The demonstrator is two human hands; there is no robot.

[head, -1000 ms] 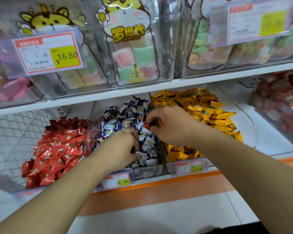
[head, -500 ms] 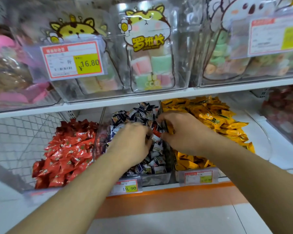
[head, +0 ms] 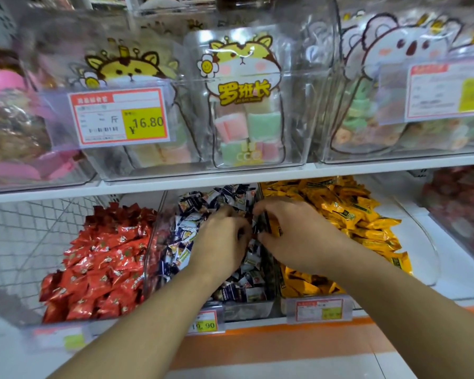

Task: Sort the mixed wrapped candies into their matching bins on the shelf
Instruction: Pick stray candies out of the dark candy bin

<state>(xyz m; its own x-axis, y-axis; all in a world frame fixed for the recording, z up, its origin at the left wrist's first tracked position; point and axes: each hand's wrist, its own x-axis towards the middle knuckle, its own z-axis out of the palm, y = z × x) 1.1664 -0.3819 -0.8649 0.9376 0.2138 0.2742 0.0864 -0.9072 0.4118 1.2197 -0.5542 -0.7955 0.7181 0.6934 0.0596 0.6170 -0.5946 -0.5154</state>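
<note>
Two bare forearms reach over the white and orange shelf edge, past a price tag (head: 205,322) reading "19.90", into the clear plastic middle bin (head: 246,306) of crinkly blue-and-white wrapped candies (head: 185,236). The left hand (head: 221,246) and right hand (head: 294,236) meet knuckles-up over this heap with fingers curled downward; whether they pinch a candy I cannot tell. Glossy red candies (head: 101,266) fill the left bin, oblong yellow packets (head: 348,212) the right, and above hangs a tag (head: 119,117) reading "¥16.80".
</note>
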